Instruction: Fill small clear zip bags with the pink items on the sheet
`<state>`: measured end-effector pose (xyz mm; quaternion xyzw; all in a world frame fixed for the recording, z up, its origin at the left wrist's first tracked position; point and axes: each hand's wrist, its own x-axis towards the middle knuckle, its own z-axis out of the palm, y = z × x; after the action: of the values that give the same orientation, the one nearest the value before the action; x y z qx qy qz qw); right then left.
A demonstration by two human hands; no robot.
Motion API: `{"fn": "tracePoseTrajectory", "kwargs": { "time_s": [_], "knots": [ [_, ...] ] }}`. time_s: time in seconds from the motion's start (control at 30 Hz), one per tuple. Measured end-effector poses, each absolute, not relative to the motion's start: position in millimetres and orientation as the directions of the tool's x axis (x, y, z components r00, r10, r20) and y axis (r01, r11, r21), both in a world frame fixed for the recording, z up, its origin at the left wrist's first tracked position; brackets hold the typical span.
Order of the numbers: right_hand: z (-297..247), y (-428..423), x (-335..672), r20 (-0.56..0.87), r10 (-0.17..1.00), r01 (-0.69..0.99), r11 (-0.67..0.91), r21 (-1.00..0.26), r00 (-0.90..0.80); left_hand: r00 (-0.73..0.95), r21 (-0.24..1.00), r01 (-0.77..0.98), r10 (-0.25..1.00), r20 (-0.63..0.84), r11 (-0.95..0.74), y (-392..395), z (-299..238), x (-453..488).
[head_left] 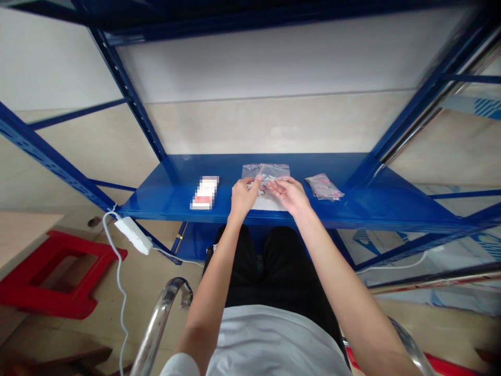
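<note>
Clear zip bags lie overlapping at the middle of the blue shelf, their tops pointing away from me. My left hand is closed at the left side of the bags, thumb on top. From the right, my right hand reaches in with bent fingers closed at the bag. Small dark and reddish bits show between my fingertips, too small to name. Under my hands is a white sheet-like area; whether it is part of a bag I cannot tell.
A filled clear bag with pink bits lies to the right. On the left is a blurred white-and-red item. A white power strip hangs at the blue shelf's left corner, above a red stool. Metal armrests flank me.
</note>
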<state>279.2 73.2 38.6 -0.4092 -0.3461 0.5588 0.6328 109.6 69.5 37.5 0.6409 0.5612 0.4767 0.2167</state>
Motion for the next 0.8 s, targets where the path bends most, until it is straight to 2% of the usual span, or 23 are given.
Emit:
{"fn": "tracePoseTrajectory", "kwargs": {
  "time_s": [0.1, 0.2, 0.3, 0.37, 0.47, 0.6, 0.7, 0.8],
  "knots": [
    [39.9, 66.5, 268.1, -0.039, 0.997, -0.418, -0.005, -0.909, 0.074, -0.098, 0.907, 0.38, 0.967, 0.236, -0.182, 80.0, 41.8, 117.6],
    [44.6, 69.0, 268.1, -0.078, 0.997, -0.356, -0.067, -0.932, 0.016, -0.103, 0.984, 0.163, 0.991, 0.083, -0.066, 91.1, 45.1, 114.9],
    [47.8, 80.7, 276.3, -0.079, 0.993, -0.245, -0.056, -0.968, 0.085, -0.028, 0.999, 0.048, 1.0, 0.012, -0.01, 101.4, 51.5, 106.1],
    [48.3, 92.5, 281.5, -0.031, 0.995, -0.094, -0.022, -0.995, 0.099, -0.016, 0.996, 0.084, 1.0, 0.023, -0.022, 110.0, 56.7, 101.3],
    [48.9, 114.3, 283.1, 0.017, 1.0, 0.167, 0.014, -0.986, 0.014, -0.075, 0.984, 0.173, 0.995, 0.06, -0.046, 127.2, 62.3, 98.4],
    [51.4, 147.1, 274.2, 0.025, 0.998, 0.354, 0.005, -0.935, 0.051, -0.131, 0.964, 0.265, 0.99, 0.051, -0.015, 155.7, 61.5, 96.3],
    [51.6, 169.0, 265.1, 0.045, 0.99, 0.487, -0.027, -0.873, 0.135, -0.167, 0.93, 0.367, 0.983, 0.07, -0.004, 177.7, 56.0, 92.3],
    [48.1, 183.4, 257.9, 0.162, 0.971, 0.68, -0.001, -0.733, 0.176, -0.197, 0.907, 0.42, 0.974, 0.11, -0.018, 196.1, 49.2, 89.7]
  ]
}}
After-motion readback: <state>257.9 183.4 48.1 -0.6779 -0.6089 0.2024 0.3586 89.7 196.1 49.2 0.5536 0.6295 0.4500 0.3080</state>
